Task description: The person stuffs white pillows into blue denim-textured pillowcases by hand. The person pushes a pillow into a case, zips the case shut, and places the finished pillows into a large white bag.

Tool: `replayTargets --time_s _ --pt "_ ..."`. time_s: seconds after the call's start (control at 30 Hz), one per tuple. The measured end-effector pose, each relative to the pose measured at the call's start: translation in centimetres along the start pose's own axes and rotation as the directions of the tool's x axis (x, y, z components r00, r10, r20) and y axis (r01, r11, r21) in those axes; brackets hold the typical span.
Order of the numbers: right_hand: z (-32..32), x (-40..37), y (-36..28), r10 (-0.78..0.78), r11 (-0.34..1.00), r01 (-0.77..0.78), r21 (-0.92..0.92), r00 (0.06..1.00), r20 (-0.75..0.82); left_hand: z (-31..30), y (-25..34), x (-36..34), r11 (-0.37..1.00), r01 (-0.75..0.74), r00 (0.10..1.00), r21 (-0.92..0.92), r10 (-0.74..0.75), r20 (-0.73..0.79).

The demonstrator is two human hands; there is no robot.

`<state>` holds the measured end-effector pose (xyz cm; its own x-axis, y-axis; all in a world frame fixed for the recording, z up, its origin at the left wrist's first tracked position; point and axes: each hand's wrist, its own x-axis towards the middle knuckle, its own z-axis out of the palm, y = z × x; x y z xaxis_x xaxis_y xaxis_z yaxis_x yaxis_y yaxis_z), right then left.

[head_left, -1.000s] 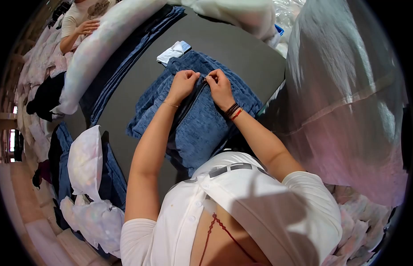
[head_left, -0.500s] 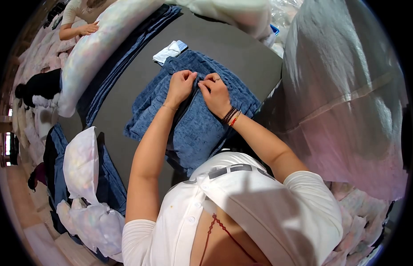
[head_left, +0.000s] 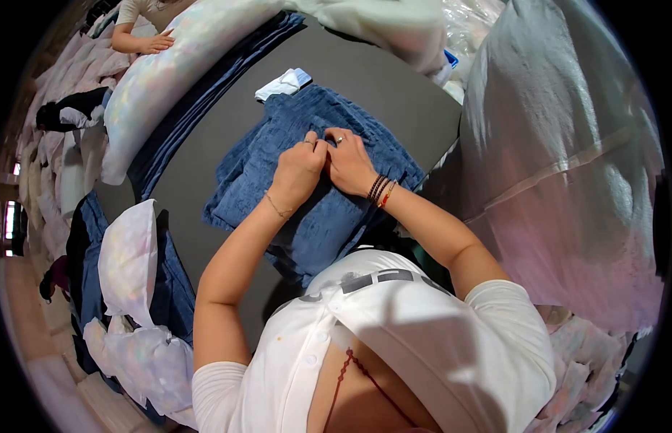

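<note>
Fingers (head_left: 315, 148) of both hands are curling inward and almost meeting over the blue denim garment (head_left: 314, 249); their tips are mostly hiding behind the knuckles, so whether they are pinching the cloth is something I cannot tell. The left hand (head_left: 298, 173) is resting on the garment, a thin bracelet circling its wrist, and the right hand (head_left: 349, 164) is touching the cloth just beside it, wearing dark beaded bracelets. The garment is lying in a folded heap on the grey bench (head_left: 401, 72), right in front of the person. A small white and pale-blue piece (head_left: 278, 84) is lying at its far edge. Farther left, dark denim layers (head_left: 217, 83) are running alongside a long whitish bundle (head_left: 191, 65), on which another person's hand (head_left: 158, 42) is resting. A large translucent sheet (head_left: 567, 166) is hanging at the right.
</note>
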<state>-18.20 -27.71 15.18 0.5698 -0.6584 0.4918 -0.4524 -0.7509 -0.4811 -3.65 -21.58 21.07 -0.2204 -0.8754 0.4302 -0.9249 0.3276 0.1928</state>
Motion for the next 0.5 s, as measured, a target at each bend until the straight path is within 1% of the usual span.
replayTargets --time_s 0.03,0.1,0.13,0.17,0.2,0.23,0.27,0.3,0.33,0.37,0.4,0.43,0.47,0.5 --pt "0.0 0.2 0.2 -0.011 0.996 0.016 -0.093 0.999 0.051 -0.5 0.2 -0.8 1.0 0.016 1.0 0.013 -0.016 0.01" --pt "-0.1 0.3 0.2 0.027 1.0 -0.027 0.006 1.0 -0.006 -1.5 0.9 -1.8 0.998 0.043 0.999 0.044 -0.043 0.014" --pt "-0.2 0.0 0.2 0.024 1.0 -0.024 0.005 1.0 -0.008 -2.4 0.9 -2.6 0.995 0.056 0.998 0.077 -0.057 0.017" --pt "-0.2 -0.4 0.3 0.06 0.995 -0.054 0.085 0.996 -0.069 -3.2 0.7 -4.0 0.995 0.057 0.998 0.079 -0.058 0.013" --pt "-0.1 -0.7 0.4 0.096 0.983 -0.074 0.167 0.988 -0.125 -4.0 0.6 -5.8 0.99 0.079 0.99 0.12 -0.092 0.103" --pt "-0.1 -0.9 0.4 0.087 0.983 -0.066 0.17 0.989 -0.121 -4.6 0.6 -7.6 0.981 0.101 0.972 0.165 -0.132 0.192" --pt "0.0 -1.0 0.3 0.079 0.982 -0.05 0.181 0.984 -0.157 -5.1 0.6 -9.2 0.979 0.11 0.972 0.172 -0.143 0.189" --pt "0.1 -1.2 0.3 0.074 0.981 -0.036 0.192 0.978 -0.194 -5.5 0.6 -10.9 0.972 0.153 0.939 0.18 -0.2 0.281" --pt "0.0 -1.0 0.3 0.09 0.976 -0.046 0.214 0.976 -0.198 -5.9 0.8 -12.5 0.962 0.194 0.894 0.191 -0.254 0.369" --pt "-0.1 -0.7 0.8 0.085 0.975 -0.041 0.219 0.977 -0.195 -6.1 1.1 -13.8 0.96 0.201 0.893 0.196 -0.262 0.367" --pt "-0.4 -0.3 1.5 0.221 0.883 -0.172 0.436 0.973 -0.064 -6.2 1.5 -14.9 0.958 0.199 0.886 0.208 -0.266 0.379" --pt "-1.1 0.1 2.1 0.322 0.738 -0.308 0.601 0.943 0.088 -6.2 1.9 -15.8 0.958 0.192 0.885 0.213 -0.263 0.385" --pt "-2.8 1.2 2.0 0.416 0.648 -0.468 0.601 0.878 0.235 -5.9 2.1 -16.4 0.96 0.216 0.908 0.18 -0.265 0.324" --pt "-3.2 1.8 1.9 0.366 0.789 -0.377 0.486 0.923 0.122 -5.3 1.9 -16.4 0.967 0.22 0.937 0.132 -0.247 0.249"
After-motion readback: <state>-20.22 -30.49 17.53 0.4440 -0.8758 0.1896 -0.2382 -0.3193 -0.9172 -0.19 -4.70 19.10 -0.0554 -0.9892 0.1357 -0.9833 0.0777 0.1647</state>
